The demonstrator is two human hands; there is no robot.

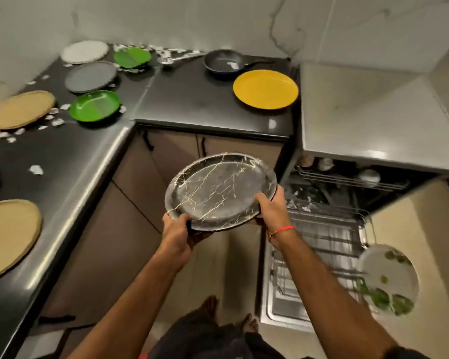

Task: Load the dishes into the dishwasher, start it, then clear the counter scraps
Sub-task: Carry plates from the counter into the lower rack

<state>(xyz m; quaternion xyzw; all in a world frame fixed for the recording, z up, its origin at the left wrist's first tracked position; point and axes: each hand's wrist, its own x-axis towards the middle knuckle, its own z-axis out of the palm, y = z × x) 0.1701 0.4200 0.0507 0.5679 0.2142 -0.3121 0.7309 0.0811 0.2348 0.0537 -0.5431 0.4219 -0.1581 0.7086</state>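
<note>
I hold a black plate with gold veins [219, 191] in both hands, in the air in front of the corner cabinets. My left hand [176, 230] grips its near rim, my right hand [270, 206] its right rim. A second dark plate seems stacked under it. To the right the dishwasher stands open, its lower rack [319, 239] pulled out over the door. A white plate with green leaf print [389, 278] stands in the rack's right side. On the black counter [192, 99] lie a yellow plate [266, 89], two green plates [95, 106] [132, 57], a grey plate [90, 76] and a dark frying pan [224, 62].
White paper scraps [55, 123] are strewn along the counter's left side and back corner. Two tan plates [22, 108] [8, 234] and a white plate [84, 51] lie on the left. The dishwasher's upper rack [347, 177] holds cups. A grey counter [373, 112] tops the dishwasher.
</note>
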